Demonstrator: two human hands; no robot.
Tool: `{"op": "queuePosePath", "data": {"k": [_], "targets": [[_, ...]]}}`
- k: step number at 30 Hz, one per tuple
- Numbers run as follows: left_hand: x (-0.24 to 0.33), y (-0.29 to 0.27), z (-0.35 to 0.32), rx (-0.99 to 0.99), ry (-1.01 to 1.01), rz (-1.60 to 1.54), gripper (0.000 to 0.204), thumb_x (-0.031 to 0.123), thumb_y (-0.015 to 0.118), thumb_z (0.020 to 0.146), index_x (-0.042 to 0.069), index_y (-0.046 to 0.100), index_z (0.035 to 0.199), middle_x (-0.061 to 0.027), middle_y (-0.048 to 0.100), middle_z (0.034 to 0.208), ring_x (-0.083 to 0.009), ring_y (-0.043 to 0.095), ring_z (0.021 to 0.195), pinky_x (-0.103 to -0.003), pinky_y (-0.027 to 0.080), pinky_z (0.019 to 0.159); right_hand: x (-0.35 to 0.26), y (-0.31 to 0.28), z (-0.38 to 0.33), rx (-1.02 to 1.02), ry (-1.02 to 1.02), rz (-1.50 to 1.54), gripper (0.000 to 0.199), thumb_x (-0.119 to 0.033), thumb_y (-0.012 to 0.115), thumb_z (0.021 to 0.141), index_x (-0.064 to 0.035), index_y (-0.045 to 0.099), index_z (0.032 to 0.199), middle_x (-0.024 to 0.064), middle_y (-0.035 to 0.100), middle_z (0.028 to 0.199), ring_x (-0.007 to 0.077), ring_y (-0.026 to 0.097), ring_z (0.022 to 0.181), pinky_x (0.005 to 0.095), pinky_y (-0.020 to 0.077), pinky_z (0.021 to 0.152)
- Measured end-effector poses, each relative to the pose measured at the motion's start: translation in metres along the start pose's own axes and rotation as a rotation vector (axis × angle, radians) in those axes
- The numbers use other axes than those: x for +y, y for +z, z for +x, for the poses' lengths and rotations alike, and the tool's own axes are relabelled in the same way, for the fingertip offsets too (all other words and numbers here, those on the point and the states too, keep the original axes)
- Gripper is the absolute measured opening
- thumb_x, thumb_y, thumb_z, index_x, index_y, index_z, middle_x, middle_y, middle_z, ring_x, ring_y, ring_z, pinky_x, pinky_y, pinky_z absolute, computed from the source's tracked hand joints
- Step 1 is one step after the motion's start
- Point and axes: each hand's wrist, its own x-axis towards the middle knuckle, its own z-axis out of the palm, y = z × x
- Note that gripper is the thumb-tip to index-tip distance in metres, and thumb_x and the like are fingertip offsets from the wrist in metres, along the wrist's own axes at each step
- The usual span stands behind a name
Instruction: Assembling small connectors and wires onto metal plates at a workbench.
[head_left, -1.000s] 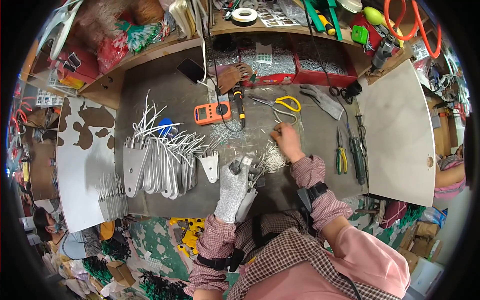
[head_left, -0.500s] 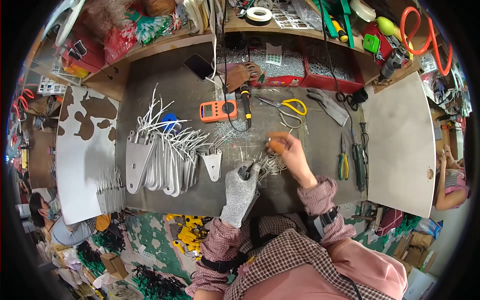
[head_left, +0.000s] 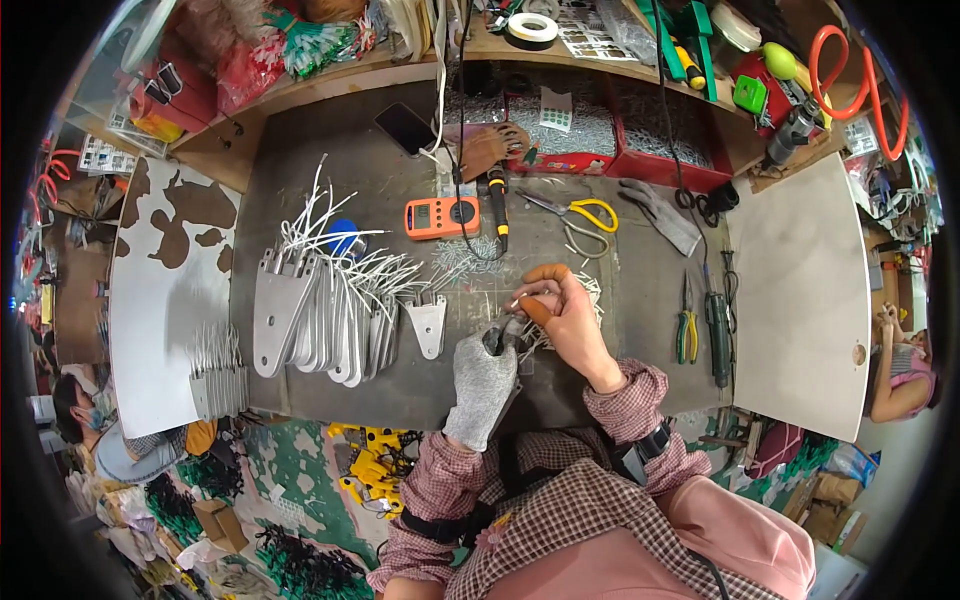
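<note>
My left hand (head_left: pixel 476 378), in a grey knitted glove, is closed around a flat grey plate (head_left: pixel 508 402), mostly hidden, whose edge shows beside the palm. Close above its thumb, my right hand (head_left: pixel 570 325), with orange finger covers, pinches a small white piece (head_left: pixel 517 296). A heap of short white pieces (head_left: pixel 592 290) lies partly hidden under the right hand. To the left, a row of grey plates with white wires (head_left: pixel 282 315) stands on the bench, and a single similar plate (head_left: pixel 428 328) lies apart, nearer the left hand.
Beyond the hands lie an orange multimeter (head_left: pixel 440 218), a screwdriver (head_left: pixel 497 210), loose small metal pieces (head_left: pixel 468 255) and yellow-handled scissors (head_left: pixel 585 213). Pliers (head_left: pixel 687 335) and a green-black electric screwdriver (head_left: pixel 717 340) are at right. Red bins (head_left: pixel 570 162) stand at the back.
My right hand has come left and slightly down, bringing its fingertips to the left hand's thumb. The left hand has hardly moved.
</note>
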Motion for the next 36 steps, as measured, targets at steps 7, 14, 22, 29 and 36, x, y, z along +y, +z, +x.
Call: {"op": "queuePosePath", "data": {"k": [7, 14, 22, 29, 36], "targets": [[0.015, -0.006, -0.007, 0.070, 0.133, 0.373, 0.029, 0.029, 0.068, 0.097, 0.001, 0.073, 0.095, -0.0159, 0.066, 0.067, -0.0307, 0.068, 0.062, -0.043, 0.049, 0.057, -0.031, 0.004, -0.005, -0.030, -0.159, -0.604, 0.032, 0.001, 0.069, 0.092, -0.0017, 0.057, 0.121, 0.0078, 0.066, 0.091, 0.0147, 0.063, 0.080, 0.0280, 0.0516, 0.073], [0.008, -0.006, -0.029, 0.138, 0.241, 0.146, 0.052, 0.021, 0.071, 0.091, 0.002, 0.055, 0.137, -0.0160, 0.070, 0.087, -0.0373, 0.068, 0.077, -0.043, 0.053, 0.067, -0.023, 0.006, -0.014, -0.088, -0.160, -0.754, 0.033, -0.001, 0.071, 0.088, -0.0032, 0.063, 0.120, 0.0085, 0.064, 0.088, 0.0165, 0.056, 0.072, 0.0308, 0.0480, 0.067], [0.014, -0.012, -0.046, 0.226, 0.346, 0.571, 0.072, 0.013, 0.074, 0.081, -0.001, 0.046, 0.145, -0.0078, 0.064, 0.101, -0.0309, 0.057, 0.106, -0.053, 0.036, 0.105, -0.011, 0.004, -0.028, -0.313, -0.062, -0.581, 0.025, 0.001, 0.067, 0.088, 0.0003, 0.066, 0.113, 0.0166, 0.068, 0.095, 0.0305, 0.070, 0.091, 0.0365, 0.0546, 0.079], [0.001, -0.010, -0.047, 0.216, 0.368, 0.476, 0.076, 0.007, 0.070, 0.075, -0.001, 0.043, 0.146, -0.0166, 0.056, 0.110, -0.0356, 0.052, 0.108, -0.047, 0.040, 0.100, -0.005, 0.006, -0.031, -0.282, 0.158, -0.545, 0.018, -0.002, 0.071, 0.086, 0.0010, 0.072, 0.104, 0.0152, 0.071, 0.101, 0.0250, 0.069, 0.084, 0.0322, 0.0539, 0.077], [-0.006, -0.003, -0.046, 0.181, 0.336, 0.287, 0.083, -0.002, 0.065, 0.071, -0.004, 0.034, 0.148, -0.0205, 0.046, 0.129, -0.0324, 0.052, 0.118, -0.039, 0.045, 0.101, 0.026, -0.005, -0.021, -0.440, -0.067, -0.468, 0.020, -0.009, 0.073, 0.090, -0.0005, 0.073, 0.108, 0.0073, 0.070, 0.086, 0.0124, 0.058, 0.072, 0.0288, 0.0478, 0.066]]}}
